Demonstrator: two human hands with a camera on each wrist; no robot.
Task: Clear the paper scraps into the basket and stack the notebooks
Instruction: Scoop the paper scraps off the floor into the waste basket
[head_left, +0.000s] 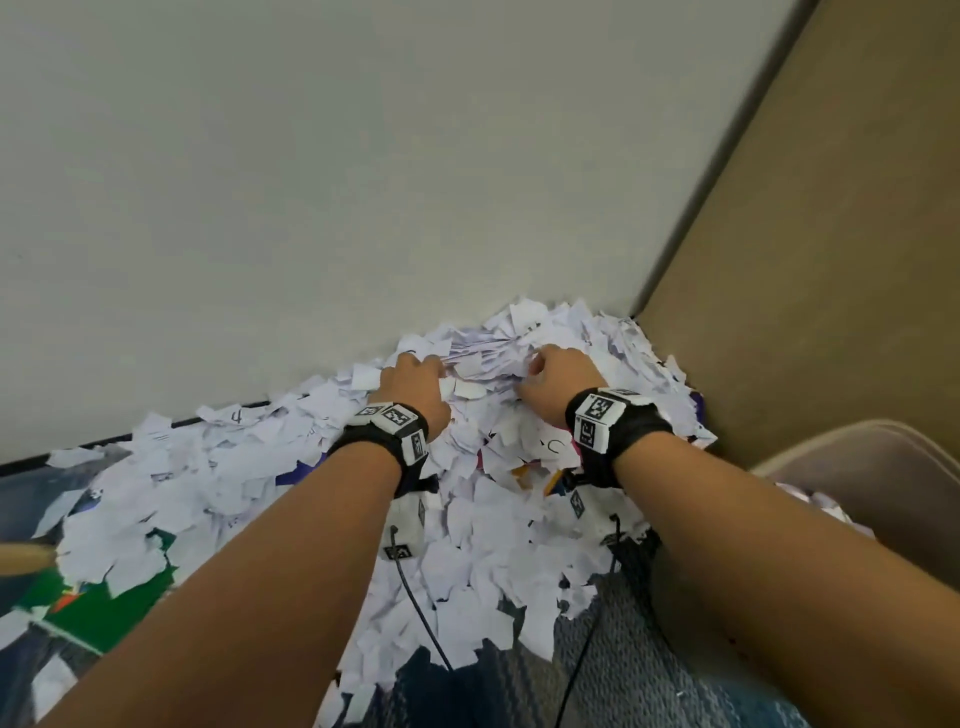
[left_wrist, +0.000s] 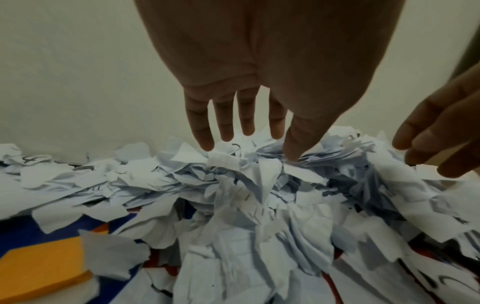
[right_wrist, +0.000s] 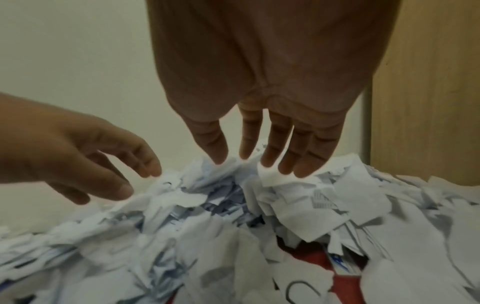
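Note:
A deep heap of white paper scraps (head_left: 483, 467) fills the floor corner against the wall. My left hand (head_left: 415, 379) and right hand (head_left: 556, 374) lie side by side on its far top. In the left wrist view the left hand (left_wrist: 246, 131) has straight, spread fingers whose tips touch the scraps (left_wrist: 233, 185). The right hand (right_wrist: 262, 162) also reaches down with straight fingers onto the scraps (right_wrist: 298, 195). Notebooks lie half buried: a green one (head_left: 119, 608), an orange cover (left_wrist: 44, 273), a red cover (right_wrist: 345, 288). The beige basket (head_left: 857, 431) stands to my right with some scraps inside.
A white wall (head_left: 363, 182) and a brown panel (head_left: 831, 260) close the corner behind the heap. Blue-grey carpet (head_left: 649, 675) shows in front. Black cables (head_left: 415, 613) trail from my wrists across the scraps. A wooden piece (head_left: 26, 558) juts in at the left edge.

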